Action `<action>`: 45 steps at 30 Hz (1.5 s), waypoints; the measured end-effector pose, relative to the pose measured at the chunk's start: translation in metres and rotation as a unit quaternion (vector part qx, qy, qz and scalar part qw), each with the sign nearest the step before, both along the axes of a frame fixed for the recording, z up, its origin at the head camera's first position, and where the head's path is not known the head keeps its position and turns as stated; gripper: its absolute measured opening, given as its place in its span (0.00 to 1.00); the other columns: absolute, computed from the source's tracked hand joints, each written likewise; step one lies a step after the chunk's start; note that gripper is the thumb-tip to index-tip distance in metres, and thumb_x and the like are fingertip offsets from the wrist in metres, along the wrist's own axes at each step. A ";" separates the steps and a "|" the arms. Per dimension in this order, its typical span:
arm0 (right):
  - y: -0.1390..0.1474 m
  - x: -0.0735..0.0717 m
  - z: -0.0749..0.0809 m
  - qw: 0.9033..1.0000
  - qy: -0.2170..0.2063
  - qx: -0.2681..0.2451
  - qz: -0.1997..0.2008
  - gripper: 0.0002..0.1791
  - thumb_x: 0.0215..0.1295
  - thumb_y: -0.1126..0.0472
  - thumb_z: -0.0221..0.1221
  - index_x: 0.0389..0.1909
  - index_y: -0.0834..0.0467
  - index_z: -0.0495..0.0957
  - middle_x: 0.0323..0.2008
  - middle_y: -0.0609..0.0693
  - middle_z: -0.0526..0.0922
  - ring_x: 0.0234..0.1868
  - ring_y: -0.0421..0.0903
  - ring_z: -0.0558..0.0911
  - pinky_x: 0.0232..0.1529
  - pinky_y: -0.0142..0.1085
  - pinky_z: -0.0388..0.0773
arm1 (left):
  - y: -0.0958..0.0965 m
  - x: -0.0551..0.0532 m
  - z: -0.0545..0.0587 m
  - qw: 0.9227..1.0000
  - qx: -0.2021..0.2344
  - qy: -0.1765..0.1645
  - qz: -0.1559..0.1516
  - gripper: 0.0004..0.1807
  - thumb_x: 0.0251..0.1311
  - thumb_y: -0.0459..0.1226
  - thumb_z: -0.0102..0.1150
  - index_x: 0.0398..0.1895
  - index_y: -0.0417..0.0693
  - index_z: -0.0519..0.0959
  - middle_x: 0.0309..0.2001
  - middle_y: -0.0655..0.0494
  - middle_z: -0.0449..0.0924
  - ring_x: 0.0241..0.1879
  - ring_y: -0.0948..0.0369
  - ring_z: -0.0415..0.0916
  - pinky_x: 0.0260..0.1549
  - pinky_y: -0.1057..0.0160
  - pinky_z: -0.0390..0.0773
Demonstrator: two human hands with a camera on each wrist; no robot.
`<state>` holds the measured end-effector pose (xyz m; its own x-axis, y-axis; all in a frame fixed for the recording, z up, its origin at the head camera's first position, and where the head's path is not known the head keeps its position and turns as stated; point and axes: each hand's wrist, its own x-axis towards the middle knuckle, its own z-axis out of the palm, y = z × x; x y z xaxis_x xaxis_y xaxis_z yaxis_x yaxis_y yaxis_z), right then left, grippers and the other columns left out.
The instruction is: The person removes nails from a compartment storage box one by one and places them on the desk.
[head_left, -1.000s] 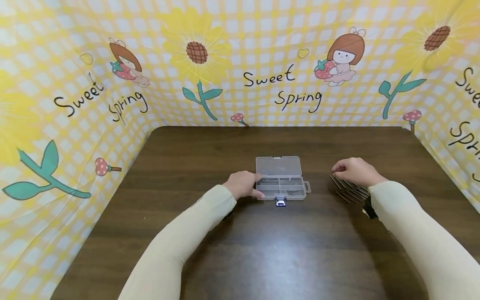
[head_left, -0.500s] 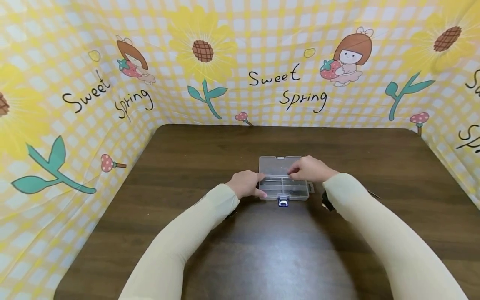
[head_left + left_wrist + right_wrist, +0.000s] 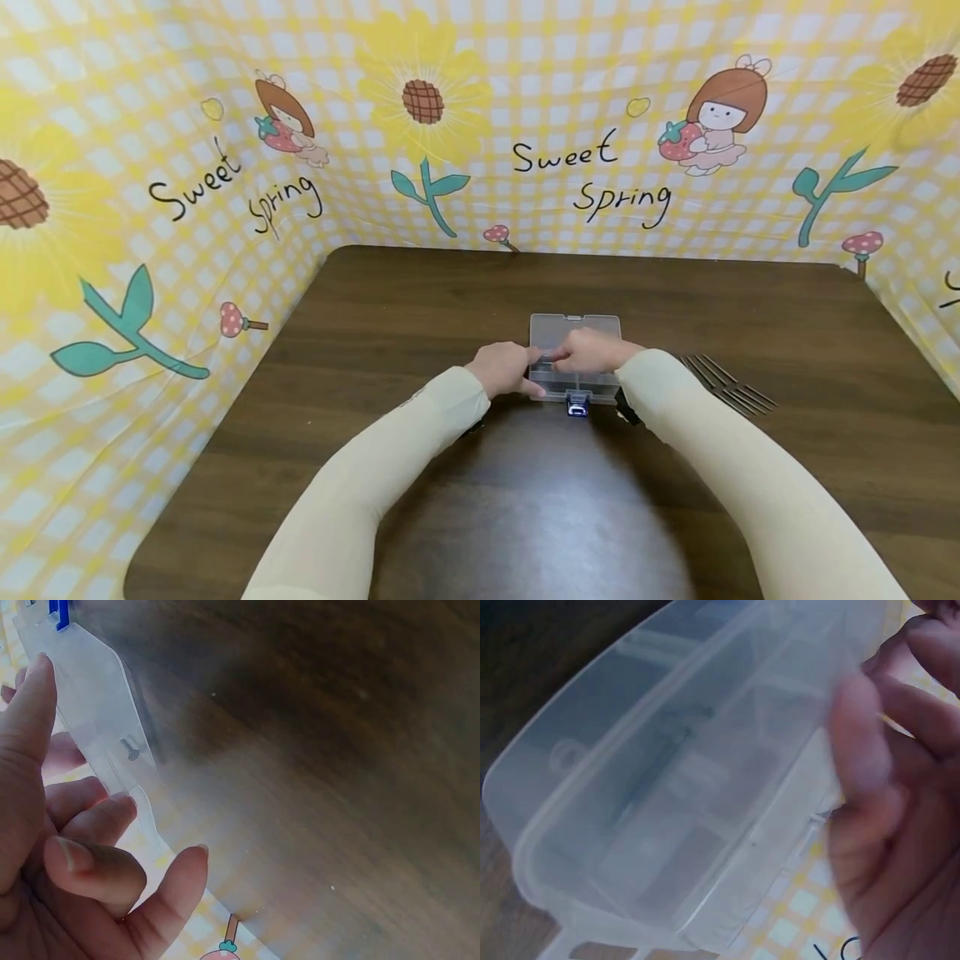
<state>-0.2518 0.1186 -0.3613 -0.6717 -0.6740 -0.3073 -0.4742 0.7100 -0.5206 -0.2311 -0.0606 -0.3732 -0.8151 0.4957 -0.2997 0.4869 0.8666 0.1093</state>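
A clear plastic compartment box stands on the table with its lid swung up at the back. My left hand holds the box's left end, thumb at the front corner, index finger toward the back. Through the wall in the left wrist view shows a nail with a flat head. My right hand is over the back compartments, fingertips down at the left one. I cannot tell whether a nail is between those fingertips. A blurred dark nail lies inside the box in the right wrist view.
Several long nails lie in two rows on the brown table right of the box, beside the right sleeve. A blue latch juts from the box's front. A yellow checked cloth walls the table's back and sides.
My right hand has moved left from the nails on the table to the box, ending over its back left part. The left hand has stayed on the box's left end.
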 end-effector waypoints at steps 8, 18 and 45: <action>-0.005 0.005 0.001 0.999 -0.033 0.018 0.004 0.24 0.69 0.62 0.53 0.63 0.68 0.69 0.43 0.60 0.82 0.11 0.40 0.68 0.21 0.32 0.71 | -0.003 0.000 0.000 1.000 -0.003 0.000 0.009 0.41 0.54 0.59 0.61 0.70 0.56 0.65 0.52 0.52 0.81 0.46 0.56 0.79 0.37 0.56 0.79; -0.012 0.004 -0.011 0.993 0.074 0.046 0.079 0.11 0.67 0.67 0.52 0.26 0.61 0.79 0.18 0.43 0.66 0.23 0.41 0.66 0.30 0.34 0.66 | -0.004 0.002 -0.002 1.000 0.001 0.004 0.006 0.39 0.55 0.58 0.62 0.69 0.56 0.67 0.51 0.53 0.81 0.46 0.56 0.79 0.38 0.54 0.79; -0.013 0.004 -0.009 0.997 0.063 0.030 0.042 0.08 0.65 0.70 0.54 0.34 0.63 0.82 0.29 0.50 0.81 0.28 0.43 0.73 0.37 0.38 0.73 | -0.002 -0.003 -0.002 1.000 0.012 0.001 -0.010 0.39 0.54 0.58 0.63 0.68 0.56 0.68 0.49 0.54 0.82 0.43 0.58 0.79 0.36 0.55 0.79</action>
